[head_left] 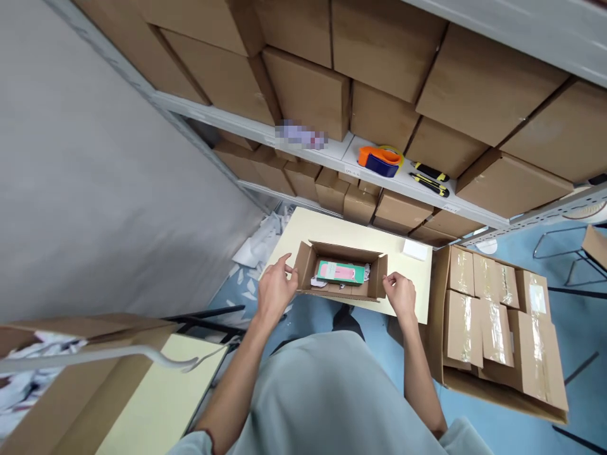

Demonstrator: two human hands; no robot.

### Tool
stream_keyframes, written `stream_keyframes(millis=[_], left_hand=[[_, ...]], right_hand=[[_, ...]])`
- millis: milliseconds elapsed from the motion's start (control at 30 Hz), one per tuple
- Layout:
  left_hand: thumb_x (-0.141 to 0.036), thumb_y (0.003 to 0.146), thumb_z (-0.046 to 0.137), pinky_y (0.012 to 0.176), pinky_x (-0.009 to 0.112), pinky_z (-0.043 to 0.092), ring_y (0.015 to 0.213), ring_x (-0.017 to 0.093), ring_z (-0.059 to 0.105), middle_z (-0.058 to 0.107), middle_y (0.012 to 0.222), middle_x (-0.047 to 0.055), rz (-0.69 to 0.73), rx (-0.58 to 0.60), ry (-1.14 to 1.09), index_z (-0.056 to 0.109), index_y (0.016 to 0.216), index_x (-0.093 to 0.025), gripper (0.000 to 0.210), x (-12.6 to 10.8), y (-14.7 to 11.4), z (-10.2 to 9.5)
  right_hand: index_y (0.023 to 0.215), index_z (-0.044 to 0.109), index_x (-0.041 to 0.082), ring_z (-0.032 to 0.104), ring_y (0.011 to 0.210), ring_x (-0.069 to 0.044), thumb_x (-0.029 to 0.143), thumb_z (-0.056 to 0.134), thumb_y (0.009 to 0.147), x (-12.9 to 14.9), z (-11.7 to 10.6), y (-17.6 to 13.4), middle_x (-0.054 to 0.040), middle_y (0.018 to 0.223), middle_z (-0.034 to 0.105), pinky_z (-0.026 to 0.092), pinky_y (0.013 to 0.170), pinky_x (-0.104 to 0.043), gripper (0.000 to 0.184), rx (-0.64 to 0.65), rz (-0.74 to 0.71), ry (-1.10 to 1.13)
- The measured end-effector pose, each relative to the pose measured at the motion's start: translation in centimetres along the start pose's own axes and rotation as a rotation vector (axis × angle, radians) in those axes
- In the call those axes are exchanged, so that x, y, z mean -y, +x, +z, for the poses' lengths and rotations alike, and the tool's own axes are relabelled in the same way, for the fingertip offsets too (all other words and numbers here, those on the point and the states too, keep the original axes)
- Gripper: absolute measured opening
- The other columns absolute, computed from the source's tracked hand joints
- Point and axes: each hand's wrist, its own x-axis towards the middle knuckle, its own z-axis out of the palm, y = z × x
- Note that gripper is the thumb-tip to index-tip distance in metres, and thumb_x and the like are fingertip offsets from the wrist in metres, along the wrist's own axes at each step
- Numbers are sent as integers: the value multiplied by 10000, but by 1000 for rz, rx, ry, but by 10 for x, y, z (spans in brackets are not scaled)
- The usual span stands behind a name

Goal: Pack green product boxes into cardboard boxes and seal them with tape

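Apart, left hand point(276, 287) and right hand point(401, 294) beside open carton point(348, 254)

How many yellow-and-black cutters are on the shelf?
2. Both lie on the shelf, right of the orange-and-blue thing: the back cutter nearer the boxes, the front cutter nearer the edge. More could be hidden.

Shelf labels point(351, 171) too small to read; no legible text.
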Motion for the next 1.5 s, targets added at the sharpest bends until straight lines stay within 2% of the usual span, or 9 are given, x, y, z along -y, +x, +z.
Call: stream_keyframes(millis=[167, 300, 600, 733, 867, 967, 1067, 1300, 1500], left_hand=[[-322, 960, 577, 966, 420, 585, 1072, 339, 765, 826, 959, 73, -114, -114, -57, 674, 1486, -181, 553, 59, -52, -34], [-335, 956, 572, 961, 418, 587, 1029, 331, 768, 829, 964, 68, -221, -237, -111, 672, 1481, -195, 552, 123, -120, -63], [-307, 952, 586, 948, 402, 595, 1017, 315, 787, 824, 966, 72, -509, -491, -132, 679, 1465, -190, 535, 271, -298, -109], [-313, 961, 586, 891, 402, 596, 986, 319, 790, 824, 944, 75, -673, -583, -105, 687, 1455, -180, 521, 312, -366, -121], [-323, 966, 588, 866, 407, 596, 948, 317, 785, 826, 945, 77, -805, -657, -90, 683, 1467, -183, 529, 333, -419, -125], [-319, 969, 590, 869, 405, 597, 933, 307, 784, 828, 959, 76, -884, -696, -107, 679, 1482, -180, 539, 340, -440, -126], [-313, 978, 580, 892, 415, 601, 967, 316, 791, 827, 966, 85, -929, -713, -118, 667, 1506, -154, 559, 346, -444, -128], [-306, 989, 550, 947, 436, 601, 1034, 331, 784, 830, 1024, 108, -974, -692, -115, 665, 1511, -149, 557, 362, -425, -136], [-299, 985, 521, 1000, 470, 587, 1038, 348, 753, 805, 1019, 110, -1044, -656, -75, 642, 1539, -154, 586, 363, -417, -131]], right_hand=[[761, 686, 248, 713, 726, -224, 357, 615, 1045, 47, 19, -28, -42, 797, 798, 363, 645, -281, 312, 17, -169, -10], [754, 695, 250, 717, 720, -233, 388, 600, 1035, 99, 48, -60, -66, 834, 822, 376, 645, -295, 328, 34, -332, -58], [840, 777, 244, 740, 770, -258, 454, 581, 1046, 222, 157, -159, -75, 860, 838, 423, 693, -309, 354, 192, -750, -178], [891, 809, 245, 776, 847, -260, 401, 619, 1052, 274, 204, -207, -77, 946, 865, 433, 703, -295, 293, 284, -864, -293], [966, 838, 237, 793, 893, -256, 386, 631, 1080, 320, 243, -245, -94, 989, 874, 436, 709, -283, 279, 352, -1021, -395], [998, 841, 227, 792, 903, -256, 380, 629, 1093, 347, 265, -263, -97, 1010, 875, 430, 712, -286, 278, 399, -1101, -441], [991, 834, 224, 788, 901, -250, 355, 635, 1095, 368, 284, -270, -88, 1009, 873, 424, 718, -285, 261, 429, -1162, -456], [985, 826, 231, 793, 904, -236, 341, 655, 1095, 408, 314, -258, -76, 1014, 876, 420, 726, -272, 231, 482, -1192, -476], [960, 825, 238, 806, 909, -233, 348, 661, 1071, 425, 325, -240, -57, 967, 873, 460, 743, -266, 226, 605, -1222, -504]])
